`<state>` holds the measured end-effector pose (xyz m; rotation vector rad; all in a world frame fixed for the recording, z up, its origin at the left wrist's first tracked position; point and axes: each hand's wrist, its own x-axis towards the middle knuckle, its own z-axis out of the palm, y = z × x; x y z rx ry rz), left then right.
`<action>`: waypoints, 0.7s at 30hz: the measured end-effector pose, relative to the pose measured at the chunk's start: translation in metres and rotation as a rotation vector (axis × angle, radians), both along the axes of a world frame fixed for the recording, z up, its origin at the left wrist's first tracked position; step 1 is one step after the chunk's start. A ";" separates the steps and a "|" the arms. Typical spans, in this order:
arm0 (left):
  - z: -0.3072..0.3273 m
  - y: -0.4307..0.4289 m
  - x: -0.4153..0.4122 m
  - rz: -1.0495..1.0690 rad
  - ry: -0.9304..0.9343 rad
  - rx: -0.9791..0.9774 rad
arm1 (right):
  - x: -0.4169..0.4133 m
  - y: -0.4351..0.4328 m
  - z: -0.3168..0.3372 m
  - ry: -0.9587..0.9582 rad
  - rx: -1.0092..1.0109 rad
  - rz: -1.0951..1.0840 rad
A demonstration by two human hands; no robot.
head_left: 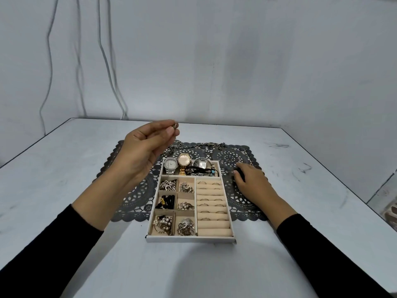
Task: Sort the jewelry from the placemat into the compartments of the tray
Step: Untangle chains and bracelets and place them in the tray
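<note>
Head view: left hand [146,147] pinches a small metal piece [175,124], raised near the tray [191,239].
Right hand [251,179] rests loosely spread on the placemat [133,203], right of the tray; a chain [204,145] lies beyond.

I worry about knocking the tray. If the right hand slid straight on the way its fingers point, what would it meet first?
Probably the right wall of the tray, beside the watches; the right hand lies on the placemat, fingers pointing left and away. Depth is hard to judge.
</note>
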<state>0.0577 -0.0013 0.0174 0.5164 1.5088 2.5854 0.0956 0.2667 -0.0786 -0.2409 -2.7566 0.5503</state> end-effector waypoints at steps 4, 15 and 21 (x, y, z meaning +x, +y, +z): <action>-0.002 0.008 0.003 -0.023 -0.009 0.000 | -0.001 0.001 -0.001 -0.005 0.001 0.004; -0.022 0.021 0.000 -0.068 -0.090 -0.011 | -0.001 0.002 0.001 0.000 -0.025 0.002; -0.030 0.026 0.003 -0.078 -0.146 -0.011 | 0.001 0.005 0.000 0.007 -0.060 0.027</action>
